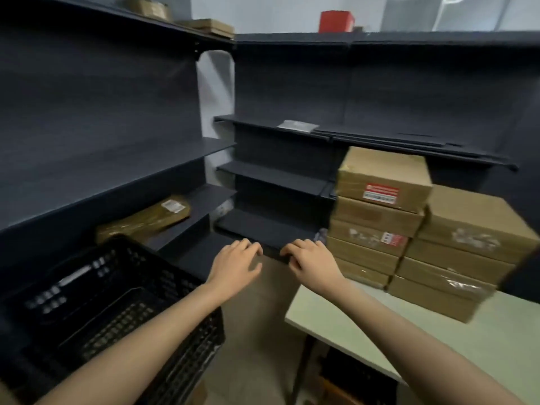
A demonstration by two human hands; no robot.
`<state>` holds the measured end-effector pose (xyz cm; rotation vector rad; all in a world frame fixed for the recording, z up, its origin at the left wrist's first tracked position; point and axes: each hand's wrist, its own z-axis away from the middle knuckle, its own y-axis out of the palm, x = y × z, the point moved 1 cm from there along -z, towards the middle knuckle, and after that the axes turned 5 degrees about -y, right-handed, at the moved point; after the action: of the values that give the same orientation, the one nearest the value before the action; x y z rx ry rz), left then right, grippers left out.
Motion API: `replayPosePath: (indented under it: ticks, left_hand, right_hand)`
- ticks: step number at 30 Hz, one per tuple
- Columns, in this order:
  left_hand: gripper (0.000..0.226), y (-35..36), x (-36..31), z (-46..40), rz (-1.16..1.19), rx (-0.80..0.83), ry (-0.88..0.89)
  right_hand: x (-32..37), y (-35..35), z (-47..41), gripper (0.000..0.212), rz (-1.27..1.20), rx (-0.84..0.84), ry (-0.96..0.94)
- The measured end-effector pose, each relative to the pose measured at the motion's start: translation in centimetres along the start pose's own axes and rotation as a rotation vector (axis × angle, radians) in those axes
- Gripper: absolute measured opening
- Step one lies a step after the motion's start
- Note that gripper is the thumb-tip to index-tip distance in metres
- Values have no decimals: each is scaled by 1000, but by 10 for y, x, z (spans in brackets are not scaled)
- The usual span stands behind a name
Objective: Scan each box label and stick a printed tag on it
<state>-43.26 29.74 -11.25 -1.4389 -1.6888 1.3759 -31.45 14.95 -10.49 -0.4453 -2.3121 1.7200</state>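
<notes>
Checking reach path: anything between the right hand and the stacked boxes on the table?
Nothing visible. The right hand sits just left of the boxes, with only open space between them.

Your left hand (233,266) and right hand (311,260) reach forward side by side, apart from each other, fingers loosely bent, at the front edge of the lowest dark metal shelf board (263,232). Bare floor shows below them. On your left, the black perforated plastic crate (117,302) sits under your left forearm and blocks that side. On your right, two stacks of brown cardboard boxes (380,217) stand on the pale green table (438,340), walling off the shelf's right end. Behind the crate, a tan taped parcel (146,219) fills part of the side shelf
</notes>
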Motion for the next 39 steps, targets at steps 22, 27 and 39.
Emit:
replayPosePath:
  ticks: [22,27,39]
  left_hand:
    - [27,34,-188,-205,91,-284,351]
    - [33,32,-182,-274,118,-280,283]
    - [45,68,-162,-389,212,-69,73]
  right_hand:
    - [-241,-97,59,30,223,-230,438]
    - [-291,-117,12,26,223,-309,472]
    - [-374,-87,-58,30,61,-372,683]
